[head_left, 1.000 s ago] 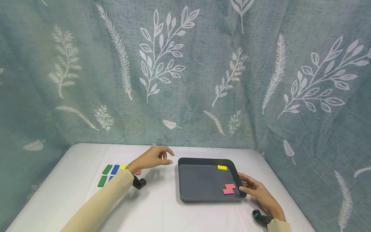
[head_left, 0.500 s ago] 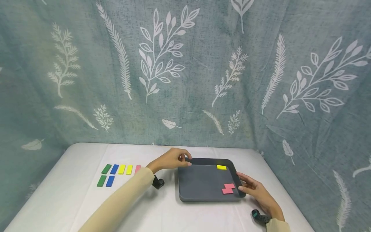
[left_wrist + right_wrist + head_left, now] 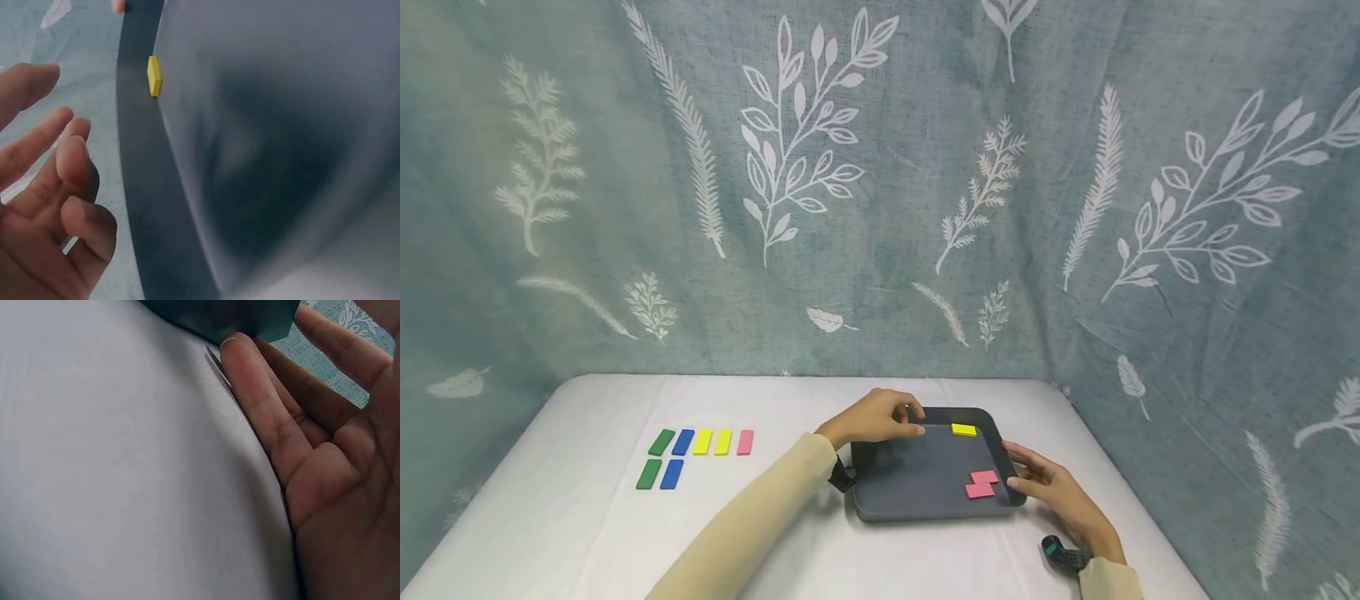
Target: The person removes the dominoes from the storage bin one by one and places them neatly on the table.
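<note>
Backdrop: blue-green curtain (image 3: 880, 192), white leaf print, hung behind table w/ white cloth (image 3: 587, 533). Dk grey tray (image 3: 910, 487) sits flat near ctr of table, within reach of both hands.

L hand (image 3: 874, 416) is over tray's L part, above floor. Fingers loosely bent, gap betw. thumb & fingers; no item seen in it from head or L wrist view, so taken as released.

R hand (image 3: 1060, 495) at tray's R side: thumb + fingertips touch the rim. Pinched or merely resting, can't tell, even w/ R wrist view. Prob. there to steady tray.

In tray: 1 yellow tile (image 3: 963, 430) at foot of far wall; 2 pink tiles (image 3: 979, 492) nr R wall, touching each other; can't tell if one overlies. All three sit twd R, which leaves floor under L hand bare.

On cloth, L of tray & well apart from it: back row = green tile (image 3: 662, 442), blue tile (image 3: 682, 442), 2 yellow, 1 pink (image 3: 745, 442); front row = 2nd green (image 3: 649, 474), 2nd blue (image 3: 672, 474). Like colours grouped, small gaps betw. pieces; looks deliberate, presumably for easy sorting by eye & room for fingertips.
</note>
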`<state>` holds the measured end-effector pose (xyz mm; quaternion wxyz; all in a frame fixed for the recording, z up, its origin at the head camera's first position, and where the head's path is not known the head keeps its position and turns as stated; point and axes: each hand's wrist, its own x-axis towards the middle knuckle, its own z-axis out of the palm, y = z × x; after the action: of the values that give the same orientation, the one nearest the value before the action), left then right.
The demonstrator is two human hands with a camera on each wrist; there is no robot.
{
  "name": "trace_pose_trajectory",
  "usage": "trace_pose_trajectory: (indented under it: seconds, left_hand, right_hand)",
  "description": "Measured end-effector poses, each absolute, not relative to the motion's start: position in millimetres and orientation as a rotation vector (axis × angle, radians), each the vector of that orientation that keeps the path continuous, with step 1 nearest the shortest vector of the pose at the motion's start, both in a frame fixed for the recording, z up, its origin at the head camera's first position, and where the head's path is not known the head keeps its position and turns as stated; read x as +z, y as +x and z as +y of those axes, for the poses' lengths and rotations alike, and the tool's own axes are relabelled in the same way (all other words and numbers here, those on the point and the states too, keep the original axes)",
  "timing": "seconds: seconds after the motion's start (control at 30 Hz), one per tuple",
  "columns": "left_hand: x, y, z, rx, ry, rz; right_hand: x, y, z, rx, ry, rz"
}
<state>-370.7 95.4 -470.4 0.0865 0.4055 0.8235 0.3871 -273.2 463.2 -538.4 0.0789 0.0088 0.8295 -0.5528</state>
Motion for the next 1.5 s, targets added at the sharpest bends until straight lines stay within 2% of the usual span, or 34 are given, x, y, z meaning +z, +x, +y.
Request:
trace_pose_trajectory:
  seconds: [0.73,1.5]
  left_hand:
    - [-496,-380,151,1.163,1.108,2.415]
    - [-511,-377,184,0.632,1.046,2.663]
  right_hand:
    - [-534,-273,463,-1.68,-0.023,2.493]
    - [-536,-269,466,-1.715,-0.045,2.464]
